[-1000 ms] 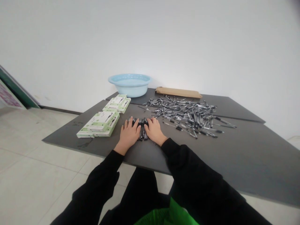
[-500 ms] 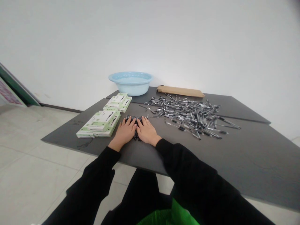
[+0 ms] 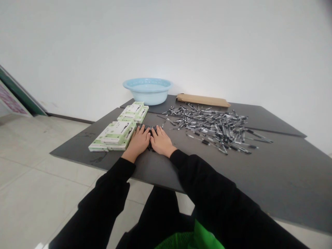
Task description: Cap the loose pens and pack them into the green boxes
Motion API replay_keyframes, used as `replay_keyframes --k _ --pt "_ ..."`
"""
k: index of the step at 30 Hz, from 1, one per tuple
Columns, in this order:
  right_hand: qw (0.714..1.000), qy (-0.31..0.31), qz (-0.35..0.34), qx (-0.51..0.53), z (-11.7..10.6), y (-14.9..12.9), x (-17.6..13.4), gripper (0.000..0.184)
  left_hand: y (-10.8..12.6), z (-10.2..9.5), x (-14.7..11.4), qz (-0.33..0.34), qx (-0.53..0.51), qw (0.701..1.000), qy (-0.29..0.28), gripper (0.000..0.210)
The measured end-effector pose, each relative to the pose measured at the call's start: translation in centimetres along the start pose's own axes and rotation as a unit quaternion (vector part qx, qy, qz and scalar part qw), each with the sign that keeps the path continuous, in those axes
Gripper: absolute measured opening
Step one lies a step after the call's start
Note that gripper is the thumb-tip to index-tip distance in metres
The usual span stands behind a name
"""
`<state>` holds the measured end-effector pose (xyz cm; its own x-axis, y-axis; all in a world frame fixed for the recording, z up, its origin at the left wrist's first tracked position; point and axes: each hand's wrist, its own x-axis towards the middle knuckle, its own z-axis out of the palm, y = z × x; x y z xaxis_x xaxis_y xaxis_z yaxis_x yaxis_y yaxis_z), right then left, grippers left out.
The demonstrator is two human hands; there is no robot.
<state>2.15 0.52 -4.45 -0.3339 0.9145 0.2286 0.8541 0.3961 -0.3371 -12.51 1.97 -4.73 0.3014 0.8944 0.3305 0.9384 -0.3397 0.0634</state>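
Note:
My left hand (image 3: 139,141) lies flat with outstretched fingers over a row of black pens (image 3: 151,146), close beside the stacked boxes. From the other side, my right hand (image 3: 161,141) rests on the same row, its fingers extended too. The two hands nearly meet at the thumbs, and most of the row is hidden beneath them; pen ends show past the fingertips and in the gap between the hands. To the left are white-and-green pen boxes (image 3: 118,132), piled in two groups.
A large loose heap of pens (image 3: 220,126) spreads over the right of the dark table (image 3: 197,169). Behind stand a light blue basin (image 3: 149,93) and a flat piece of brown cardboard (image 3: 203,100), near the white wall. Framed panels (image 3: 18,97) lean at far left.
Both hands have slid slightly left over the row of pens, nearer the boxes. The camera view has shifted a little; the boxes and heap look unchanged.

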Motion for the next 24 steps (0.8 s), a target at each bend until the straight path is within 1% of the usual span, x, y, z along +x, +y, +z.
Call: replay_keyframes --k 2,6,9,12,14,16,20,24 --pt "1.0 0.001 -0.002 0.009 0.1 0.2 0.2 0.061 0.7 -0.5 -0.1 -0.019 -0.004 1.0 0.018 0.053" --pt "0.998 0.009 -0.027 0.048 0.2 1.0 0.4 0.061 2.2 -1.3 -0.3 -0.009 -0.063 0.997 0.033 0.054" --pt "0.998 0.015 -0.029 0.056 0.1 1.3 -0.1 0.061 3.1 -1.5 -0.5 -0.003 -0.094 0.996 0.007 0.056" --pt "0.999 0.001 -0.013 0.047 -0.2 1.3 -1.0 0.062 3.3 -1.5 -0.8 0.001 -0.101 0.994 -0.048 0.057" --pt "0.999 -0.013 -0.01 0.039 -0.4 1.2 -1.6 0.063 3.2 -1.3 -0.9 0.004 -0.09 0.993 -0.071 0.058" --pt "0.999 -0.018 -0.012 0.029 -0.6 1.1 -2.2 0.063 3.1 -1.2 -1.0 0.004 -0.067 0.995 -0.078 0.059" --pt "1.0 -0.016 -0.017 0.011 -1.0 0.8 -3.2 0.062 2.9 -1.2 -1.2 0.013 -0.024 0.997 -0.077 0.059" --pt "0.999 -0.024 -0.018 0.014 -1.3 0.6 -3.9 0.062 3.1 -1.1 -1.3 0.024 -0.005 0.997 -0.068 0.058"
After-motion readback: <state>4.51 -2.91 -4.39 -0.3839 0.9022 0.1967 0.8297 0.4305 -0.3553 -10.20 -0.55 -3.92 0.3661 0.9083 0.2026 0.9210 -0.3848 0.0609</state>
